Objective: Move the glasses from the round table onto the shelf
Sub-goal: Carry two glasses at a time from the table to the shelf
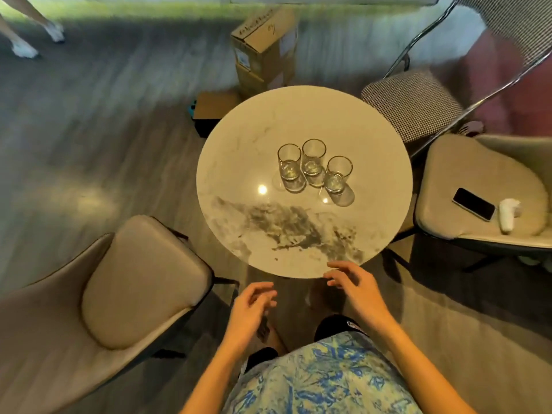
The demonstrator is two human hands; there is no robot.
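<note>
Three clear glasses with gold rims stand close together near the middle of the round marble table [239, 150]: a left glass [289, 162], a middle glass [313, 158] and a right glass [337, 174]. All three are upright and empty. My left hand [252, 309] hovers below the table's near edge, fingers loosely curled and apart, holding nothing. My right hand [355, 289] is at the near rim of the table, fingers spread, empty too. Both hands are well short of the glasses. No shelf is in view.
A beige chair [125, 282] stands at the near left. Another beige chair [484, 186] on the right carries a phone [474, 203] and a white object [508, 215]. A checked chair [415, 103] and cardboard boxes [265, 52] stand behind the table. A person's feet [24, 49] show far left.
</note>
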